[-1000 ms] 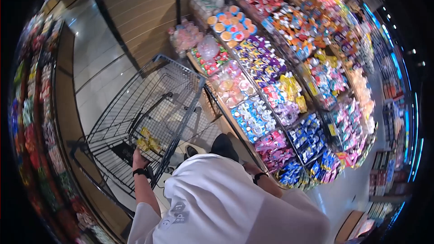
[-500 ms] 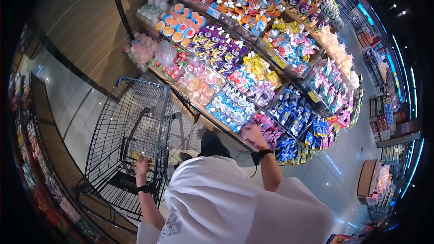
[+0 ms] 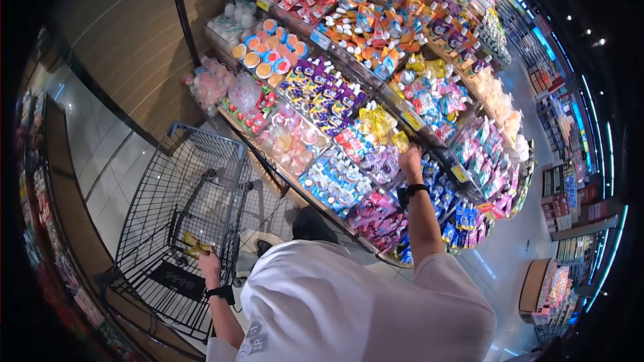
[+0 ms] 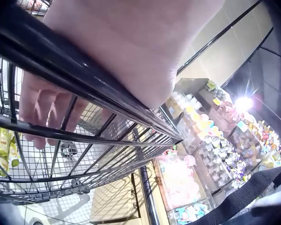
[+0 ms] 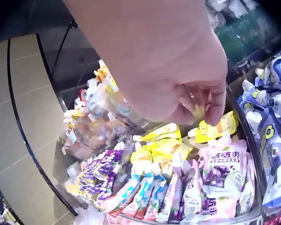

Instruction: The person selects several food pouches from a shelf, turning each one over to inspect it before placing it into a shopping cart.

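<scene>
the left hand (image 3: pixel 209 266) was held open at the cart (image 3: pixel 209 136); the right hand (image 3: pixel 411 163) was curled above yellow pouches (image 5: pixel 168 147), whether gripping could not be told.

The person wears a loose white shirt (image 3: pixel 362 295) with short, wide sleeves, softly creased across the body, and a grey print (image 3: pixel 255 338) with pale lettering low on one side. A black band (image 3: pixel 220 293) circles the left wrist, and another black band (image 3: pixel 414 192) the right. The trousers (image 3: pixel 314 225) are dark.
</scene>
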`<state>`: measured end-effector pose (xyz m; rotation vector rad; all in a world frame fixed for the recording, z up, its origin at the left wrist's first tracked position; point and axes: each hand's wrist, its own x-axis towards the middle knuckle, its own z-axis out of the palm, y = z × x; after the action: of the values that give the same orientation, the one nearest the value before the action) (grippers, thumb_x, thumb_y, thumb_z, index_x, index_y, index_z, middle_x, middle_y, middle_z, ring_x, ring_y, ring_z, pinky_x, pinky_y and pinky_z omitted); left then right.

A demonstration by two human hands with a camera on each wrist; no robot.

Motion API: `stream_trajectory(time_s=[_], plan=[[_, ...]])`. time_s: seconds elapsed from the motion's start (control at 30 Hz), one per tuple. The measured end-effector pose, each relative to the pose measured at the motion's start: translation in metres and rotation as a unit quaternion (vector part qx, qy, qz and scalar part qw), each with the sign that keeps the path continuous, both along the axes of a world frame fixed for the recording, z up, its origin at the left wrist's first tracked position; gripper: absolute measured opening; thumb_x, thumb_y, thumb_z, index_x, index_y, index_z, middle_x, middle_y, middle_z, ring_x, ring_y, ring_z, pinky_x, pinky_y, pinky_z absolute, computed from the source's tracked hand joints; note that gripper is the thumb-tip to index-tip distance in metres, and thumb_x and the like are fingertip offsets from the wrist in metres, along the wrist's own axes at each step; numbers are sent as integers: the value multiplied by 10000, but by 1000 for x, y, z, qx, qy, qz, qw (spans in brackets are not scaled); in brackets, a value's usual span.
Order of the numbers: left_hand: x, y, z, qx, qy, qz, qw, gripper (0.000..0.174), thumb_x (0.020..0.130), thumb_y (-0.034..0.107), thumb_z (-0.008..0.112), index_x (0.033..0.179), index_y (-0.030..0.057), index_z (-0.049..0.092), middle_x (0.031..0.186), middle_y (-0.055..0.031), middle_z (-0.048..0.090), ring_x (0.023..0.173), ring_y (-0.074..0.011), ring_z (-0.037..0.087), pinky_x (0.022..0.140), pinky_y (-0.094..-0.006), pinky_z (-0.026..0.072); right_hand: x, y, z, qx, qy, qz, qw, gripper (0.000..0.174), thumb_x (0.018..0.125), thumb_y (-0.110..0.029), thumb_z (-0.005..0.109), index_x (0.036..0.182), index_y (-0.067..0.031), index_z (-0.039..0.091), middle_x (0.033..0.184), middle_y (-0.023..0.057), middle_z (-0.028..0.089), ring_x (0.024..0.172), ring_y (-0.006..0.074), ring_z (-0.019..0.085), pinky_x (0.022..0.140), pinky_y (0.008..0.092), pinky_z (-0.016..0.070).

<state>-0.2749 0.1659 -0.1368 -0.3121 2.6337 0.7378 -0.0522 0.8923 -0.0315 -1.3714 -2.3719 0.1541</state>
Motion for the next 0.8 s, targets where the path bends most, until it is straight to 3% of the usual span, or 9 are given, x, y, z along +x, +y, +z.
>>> stream_trajectory(time_s=[0.07, 0.13, 0.23, 0.3, 0.37, 0.5, 0.57, 0.67, 0.8], plan=[[2, 2, 8, -2, 45, 14, 999, 291, 924, 223, 619, 987, -54, 679, 944, -279, 695, 969, -462, 650, 838, -502, 491, -3, 17, -8, 17, -43, 7, 999, 344, 809, -77, 537, 1123, 19, 639, 1169, 315, 623, 1119, 472, 596, 951, 501, 501], [2, 12, 29, 32, 63, 17, 997, 229, 902, 153, 624, 986, -55, 671, 923, -259, 704, 910, -429, 677, 805, -474, 507, -7, 22, 2, -90, -132, -19, 987, 345, 830, -83, 525, 1141, 24, 628, 1172, 304, 628, 1134, 459, 595, 962, 498, 500], [2, 17, 41, 90, 41, 37, 994, 176, 885, 84, 606, 984, -55, 651, 871, -206, 710, 817, -331, 700, 748, -409, 518, -9, 41, -12, -102, -129, -30, 986, 309, 854, -135, 556, 1100, 18, 662, 1174, 286, 646, 1120, 449, 615, 955, 481, 514], [4, 18, 42, 65, 52, 31, 996, 174, 889, 87, 606, 981, -54, 650, 866, -204, 710, 822, -336, 700, 750, -410, 518, -13, 46, -12, -86, -121, -19, 989, 281, 849, -154, 589, 1050, 9, 700, 1145, 283, 667, 1099, 446, 632, 938, 474, 528], [3, 18, 40, 50, 65, 24, 996, 163, 897, 83, 611, 978, -54, 647, 866, -198, 709, 838, -340, 702, 762, -410, 519, -20, 48, -9, -143, -156, -88, 973, 335, 871, -181, 586, 1139, 1, 669, 1224, 260, 647, 1106, 433, 636, 944, 478, 530], [2, 15, 34, 46, 56, 31, 997, 166, 894, 74, 628, 1004, -50, 647, 906, -194, 716, 862, -338, 706, 784, -411, 522, -25, 37, 6, -160, -150, -87, 972, 369, 897, -210, 556, 1183, 9, 638, 1260, 259, 628, 1114, 435, 634, 951, 485, 530], [2, 12, 30, 50, 55, 31, 997, 171, 895, 78, 631, 1007, -49, 647, 909, -195, 717, 864, -339, 706, 785, -413, 523, -27, 28, 12, -146, -181, -76, 970, 404, 979, -233, 378, 1198, 22, 602, 1250, 281, 614, 1117, 443, 623, 934, 496, 530], [2, 7, 19, 49, 67, 41, 996, 166, 894, 87, 637, 994, -43, 657, 896, -194, 718, 854, -339, 708, 780, -418, 527, -31, 22, 13, -108, -139, -109, 978, 379, 893, -215, 531, 1172, 29, 610, 1197, 275, 641, 1099, 455, 634, 926, 504, 536], [0, 6, 14, 54, 47, 39, 997, 149, 888, 88, 639, 977, -28, 669, 877, -189, 718, 833, -334, 710, 769, -422, 530, -30, 4, 17, -39, -155, -87, 983, 339, 917, -227, 538, 1153, 11, 588, 1151, 258, 634, 1005, 450, 660, 855, 504, 556]])
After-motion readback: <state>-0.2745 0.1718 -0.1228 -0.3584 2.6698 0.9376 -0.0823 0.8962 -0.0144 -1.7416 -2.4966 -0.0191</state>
